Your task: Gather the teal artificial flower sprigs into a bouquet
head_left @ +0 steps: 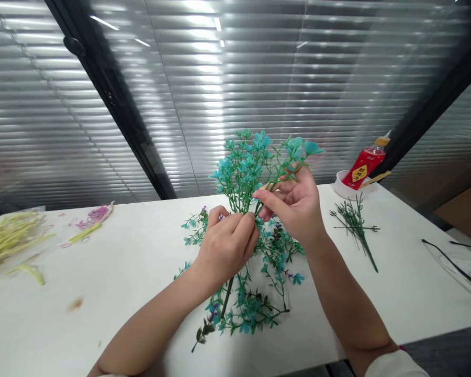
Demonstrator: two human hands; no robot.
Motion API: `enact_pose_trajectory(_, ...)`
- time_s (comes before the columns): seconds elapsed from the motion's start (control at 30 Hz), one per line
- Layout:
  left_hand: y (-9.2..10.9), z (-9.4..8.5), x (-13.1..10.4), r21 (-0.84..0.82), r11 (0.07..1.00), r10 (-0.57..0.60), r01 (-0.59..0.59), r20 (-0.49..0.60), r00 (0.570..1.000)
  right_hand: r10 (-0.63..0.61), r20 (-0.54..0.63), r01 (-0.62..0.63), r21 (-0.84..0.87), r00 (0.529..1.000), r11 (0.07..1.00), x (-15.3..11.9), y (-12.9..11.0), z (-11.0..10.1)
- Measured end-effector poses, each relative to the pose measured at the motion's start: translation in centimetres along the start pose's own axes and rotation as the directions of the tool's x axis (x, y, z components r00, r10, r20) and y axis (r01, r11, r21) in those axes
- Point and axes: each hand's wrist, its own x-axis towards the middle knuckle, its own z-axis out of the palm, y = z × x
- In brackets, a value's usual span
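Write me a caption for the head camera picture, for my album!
Left hand grips a turquoise flower bunch, right hand pinches a sprig, over a white table.

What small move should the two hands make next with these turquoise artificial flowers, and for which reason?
I would probably let the right hand ease the outer sprig slightly inward while the left hand steadies the flower bunch. The sprig leans out to the right of the bunch; the right hand pinches it, and the left hand grips the bunch by its stems.

The flowers (243,166) look like matt plastic, the tabletop (133,256) smooth, the bottle (369,163) glossy.
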Motion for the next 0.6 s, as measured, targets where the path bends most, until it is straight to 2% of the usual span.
enact_pose_trajectory(0.23, 0.0, 0.1, 0.0, 0.008, 1.0, 0.005, -0.005, 0.009, 1.0, 0.065, 0.039, -0.067, 0.042, 0.997, 0.997, -0.1, -0.7, -0.1)
enact_pose_trajectory(0.4, -0.7, -0.2, 0.2, 0.027, 0.998, -0.054, 0.054, 0.02, 0.998, 0.078, -0.042, -0.076, 0.059, 0.996, 0.995, -0.2, -0.4, 0.6)
enact_pose_trajectory(0.47, -1.1, -0.5, 0.3, 0.039, 0.993, -0.112, 0.112, 0.013, 0.994, 0.032, -0.145, -0.024, 0.062, 0.989, 0.998, -0.6, -0.6, 1.1)
enact_pose_trajectory(0.53, -1.6, -0.8, 0.4, 0.06, 0.983, -0.174, 0.173, 0.006, 0.985, -0.072, -0.247, 0.096, 0.087, 0.966, 0.992, -1.3, -1.2, 1.6)
enact_pose_trajectory(0.6, -2.1, -1.1, 0.5, 0.088, 0.972, -0.219, 0.218, 0.004, 0.976, -0.169, -0.228, 0.208, 0.158, 0.959, 0.965, -2.4, -2.2, 2.0)
